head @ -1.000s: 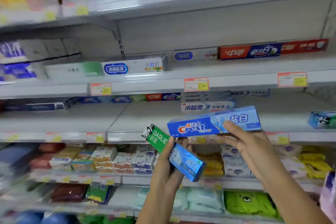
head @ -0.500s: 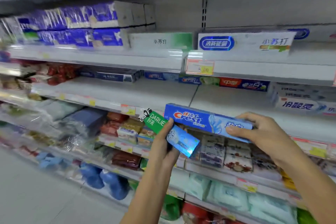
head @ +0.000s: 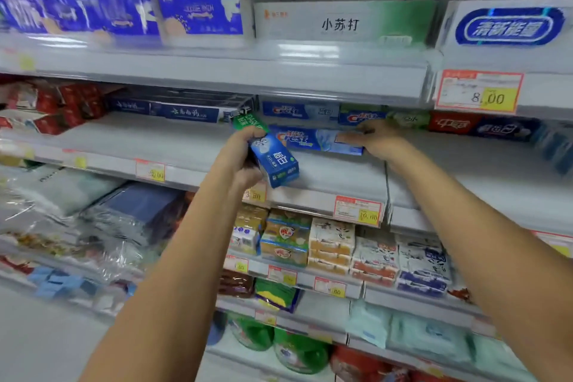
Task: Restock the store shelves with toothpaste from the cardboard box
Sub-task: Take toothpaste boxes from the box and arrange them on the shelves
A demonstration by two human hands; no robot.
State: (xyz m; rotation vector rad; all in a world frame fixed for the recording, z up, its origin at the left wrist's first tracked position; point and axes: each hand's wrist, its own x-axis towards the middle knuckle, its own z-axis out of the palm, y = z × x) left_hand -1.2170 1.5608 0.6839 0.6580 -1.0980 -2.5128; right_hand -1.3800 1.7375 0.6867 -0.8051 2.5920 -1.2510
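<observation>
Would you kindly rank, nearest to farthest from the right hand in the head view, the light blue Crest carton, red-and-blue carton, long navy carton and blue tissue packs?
1. Light blue Crest carton: held by the right hand.
2. Red-and-blue carton: same shelf, just right.
3. Long navy carton: same shelf, left.
4. Blue tissue packs: shelf above, far left.
</observation>
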